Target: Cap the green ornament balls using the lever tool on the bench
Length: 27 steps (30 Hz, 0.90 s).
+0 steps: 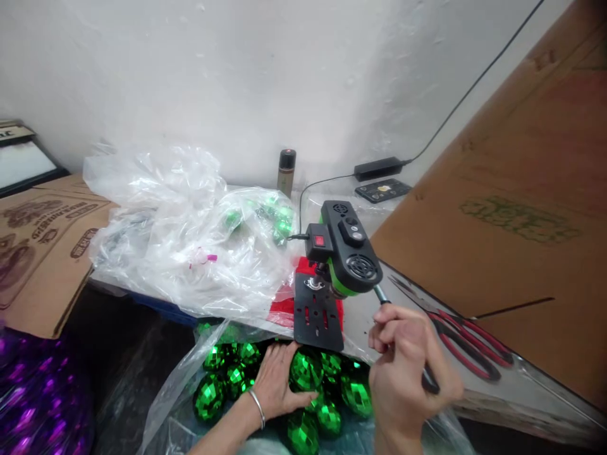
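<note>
My left hand (pixel 281 382) reaches into a clear plastic bag (pixel 171 392) full of shiny green faceted ornaments (pixel 306 370), its fingers curled around one of them. My right hand (pixel 405 366) is closed on the lever handle (pixel 380 296) of a small black-and-green bench drill press (pixel 348 249). The press stands on a black slotted base plate (pixel 317 316) with a red switch (pixel 319 240) on its side. A bracelet sits on my left wrist.
A crumpled clear bag (pixel 184 227) with more green ornaments lies behind. Red-handled scissors (pixel 469 344) lie to the right, under a leaning cardboard sheet (pixel 521 208). A spray can (pixel 286 170), power adapter (pixel 378 168), cardboard box (pixel 42 246) and purple ornaments (pixel 38 404) are around.
</note>
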Each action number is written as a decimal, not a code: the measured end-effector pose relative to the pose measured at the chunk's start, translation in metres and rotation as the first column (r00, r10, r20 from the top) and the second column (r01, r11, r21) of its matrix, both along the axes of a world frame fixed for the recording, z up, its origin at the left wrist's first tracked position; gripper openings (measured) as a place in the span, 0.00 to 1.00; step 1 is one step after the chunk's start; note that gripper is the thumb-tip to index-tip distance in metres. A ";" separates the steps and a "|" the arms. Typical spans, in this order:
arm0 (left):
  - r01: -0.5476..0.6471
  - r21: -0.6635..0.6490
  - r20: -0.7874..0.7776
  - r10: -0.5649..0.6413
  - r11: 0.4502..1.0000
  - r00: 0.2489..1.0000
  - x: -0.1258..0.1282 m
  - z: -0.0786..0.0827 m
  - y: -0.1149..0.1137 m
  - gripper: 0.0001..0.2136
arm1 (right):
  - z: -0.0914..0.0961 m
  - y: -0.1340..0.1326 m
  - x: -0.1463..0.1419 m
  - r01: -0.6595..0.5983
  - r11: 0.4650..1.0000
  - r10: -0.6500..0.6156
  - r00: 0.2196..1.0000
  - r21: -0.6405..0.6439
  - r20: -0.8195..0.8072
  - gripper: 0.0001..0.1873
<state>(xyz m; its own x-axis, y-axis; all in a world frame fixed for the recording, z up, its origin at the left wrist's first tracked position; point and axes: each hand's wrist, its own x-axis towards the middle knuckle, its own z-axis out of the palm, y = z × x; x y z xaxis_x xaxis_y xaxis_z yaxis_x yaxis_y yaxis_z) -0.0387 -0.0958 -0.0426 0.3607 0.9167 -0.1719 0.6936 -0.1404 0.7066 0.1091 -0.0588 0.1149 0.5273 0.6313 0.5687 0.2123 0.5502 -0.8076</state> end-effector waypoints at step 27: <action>-0.500 0.275 0.059 0.505 0.821 0.861 -0.075 0.116 0.202 0.09 | 0.008 0.003 -0.002 0.067 0.998 -0.067 0.998 -0.017 0.008 0.22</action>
<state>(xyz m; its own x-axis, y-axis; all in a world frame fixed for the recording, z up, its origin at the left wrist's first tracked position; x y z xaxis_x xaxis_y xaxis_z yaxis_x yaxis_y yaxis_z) -0.1138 0.1060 0.0733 -0.1630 0.9807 0.1082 0.7315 0.0466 0.6803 0.1068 -0.0560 0.1232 0.5647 0.6044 0.5619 0.2539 0.5206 -0.8152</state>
